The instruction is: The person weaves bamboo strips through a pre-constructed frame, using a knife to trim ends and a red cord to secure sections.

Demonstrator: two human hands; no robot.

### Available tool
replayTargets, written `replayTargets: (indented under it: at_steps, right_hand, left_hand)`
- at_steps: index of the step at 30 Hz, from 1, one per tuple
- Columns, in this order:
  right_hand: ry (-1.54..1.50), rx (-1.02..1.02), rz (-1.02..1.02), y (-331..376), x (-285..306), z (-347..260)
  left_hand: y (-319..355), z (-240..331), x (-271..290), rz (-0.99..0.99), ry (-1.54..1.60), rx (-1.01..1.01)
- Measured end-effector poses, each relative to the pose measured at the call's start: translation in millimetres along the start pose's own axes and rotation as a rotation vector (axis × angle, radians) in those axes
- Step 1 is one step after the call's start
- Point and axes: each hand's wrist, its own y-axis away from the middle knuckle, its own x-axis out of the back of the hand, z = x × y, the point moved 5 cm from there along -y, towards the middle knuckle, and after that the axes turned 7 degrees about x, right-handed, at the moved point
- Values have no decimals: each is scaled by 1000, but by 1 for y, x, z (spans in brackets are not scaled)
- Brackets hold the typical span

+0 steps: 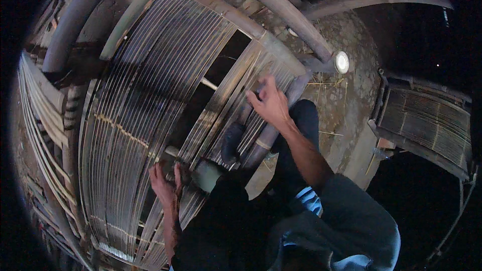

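Observation:
Both hands are above a bench or bed platform of narrow bamboo slats [150, 70]. My left hand [163, 183] is at the lower middle, over the slats beside a dark gap. Its fingers are bent and apart, with nothing visible between them. My right hand [273, 103] hovers near the platform's right edge, thumb and forefinger apart, the other fingers partly hidden. Between the hands lies a dark, rounded, elongated thing [232, 143] whose kind I cannot make out. Close to my left hand is a grey-green rounded thing [208, 174], partly covered by my dark clothing.
Thick bamboo poles [286, 12] frame the platform; a pale lamp-like disc [341, 62] sits at one pole's end. Pale bent strips [42, 125] stand at the far left. Another slatted platform [424, 120] is at the right, across a rough earthen floor [351, 35]. Dark openings break the slats.

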Motion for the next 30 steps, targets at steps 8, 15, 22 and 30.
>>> replayTargets:
  at_steps: [8, 15, 22, 30]
  right_hand:
    - [-183, -148, -528, 91, -64, 10]
    - [-459, -403, -512, 96, -96, 27]
    - [-445, -392, -525, 111, -103, -3]
    - [-648, -207, -502, 138, -50, -25]
  left_hand:
    - [3, -25, -40, -95, -120, 67]
    - [4, -29, -50, -411, -44, 253]
    - [-10, -56, -63, -558, 182, 233]
    - [-14, -52, -62, -1042, 308, 371]
